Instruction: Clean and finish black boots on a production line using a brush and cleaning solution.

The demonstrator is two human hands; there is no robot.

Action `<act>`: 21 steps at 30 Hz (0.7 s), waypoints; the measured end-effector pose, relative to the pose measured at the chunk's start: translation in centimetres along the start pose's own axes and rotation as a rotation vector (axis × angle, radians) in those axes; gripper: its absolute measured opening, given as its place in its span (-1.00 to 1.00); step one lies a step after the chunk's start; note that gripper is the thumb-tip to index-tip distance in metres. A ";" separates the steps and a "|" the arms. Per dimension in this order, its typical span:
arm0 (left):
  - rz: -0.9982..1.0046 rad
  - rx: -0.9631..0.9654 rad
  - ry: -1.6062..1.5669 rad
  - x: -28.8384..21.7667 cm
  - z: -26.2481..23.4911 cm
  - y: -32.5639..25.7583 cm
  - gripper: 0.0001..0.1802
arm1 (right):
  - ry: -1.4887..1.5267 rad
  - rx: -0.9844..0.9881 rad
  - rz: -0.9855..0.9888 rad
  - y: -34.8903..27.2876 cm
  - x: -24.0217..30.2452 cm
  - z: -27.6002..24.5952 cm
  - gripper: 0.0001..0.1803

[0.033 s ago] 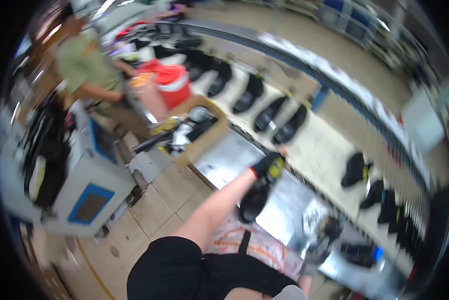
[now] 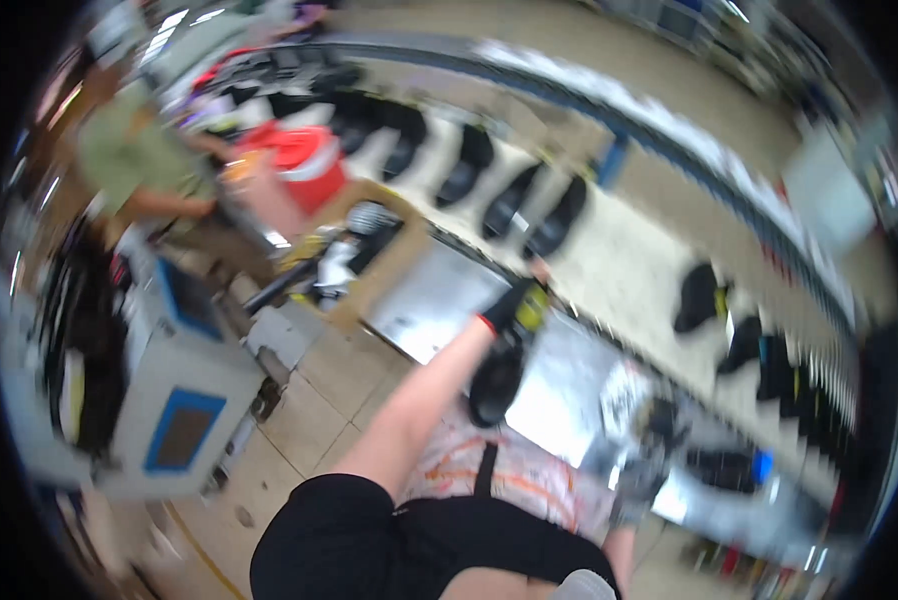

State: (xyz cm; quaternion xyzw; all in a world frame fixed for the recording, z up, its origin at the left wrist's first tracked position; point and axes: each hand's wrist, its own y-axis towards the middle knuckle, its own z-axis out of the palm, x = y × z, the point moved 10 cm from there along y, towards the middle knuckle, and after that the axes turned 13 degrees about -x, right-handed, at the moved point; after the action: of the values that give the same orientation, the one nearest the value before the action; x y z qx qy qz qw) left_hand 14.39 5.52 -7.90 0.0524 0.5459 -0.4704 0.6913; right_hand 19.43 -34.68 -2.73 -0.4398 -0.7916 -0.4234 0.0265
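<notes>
My left hand (image 2: 517,305) wears a black glove with a red cuff and a yellow patch. It stretches over the metal worktable (image 2: 419,300) toward the edge of the pale conveyor belt (image 2: 619,260). A black shoe (image 2: 496,385) sits just under my left wrist; blur hides whether the hand grips it. My right hand (image 2: 637,488), in a grey glove, is low at the right beside a dark object (image 2: 661,420) that is too blurred to identify.
Several black shoes (image 2: 509,200) lie in pairs along the belt. A wooden box (image 2: 384,270) of tools stands left of the worktable, with a red bucket (image 2: 304,165) behind it. A person in a green shirt (image 2: 129,160) works at the far left by a grey-and-blue machine (image 2: 179,400).
</notes>
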 end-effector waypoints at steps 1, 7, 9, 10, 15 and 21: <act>-0.014 -0.033 0.055 -0.6 -0.2 0.0 -0.45 | -0.113 0.011 0.096 1.3 0.3 -0.9 -0.43; 0.317 0.161 0.119 -5.1 2.9 -0.1 -0.26 | 0.752 0.190 1.212 -4.4 -2.5 0.3 -0.41; 0.406 0.220 0.051 -5.9 4.4 -1.9 -0.27 | 0.480 0.175 1.228 -5.0 -3.2 -2.1 -0.36; 0.434 0.297 -0.067 -6.9 5.2 -2.4 -0.27 | 0.491 0.157 1.195 -4.9 -3.5 -2.4 -0.35; 0.469 0.470 -0.347 -10.6 8.8 -9.3 -0.32 | 0.971 0.106 1.321 -6.1 -2.6 -0.9 -0.30; 0.521 0.594 -0.283 -10.2 11.1 -12.4 -0.42 | 0.776 -0.226 1.282 -6.1 -1.8 -5.2 -0.57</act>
State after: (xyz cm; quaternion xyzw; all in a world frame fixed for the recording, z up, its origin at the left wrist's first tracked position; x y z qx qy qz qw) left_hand 13.88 -1.78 10.24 0.3207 0.2550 -0.4192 0.8102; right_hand 14.47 -41.05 -4.12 -0.6335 -0.2667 -0.5280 0.4988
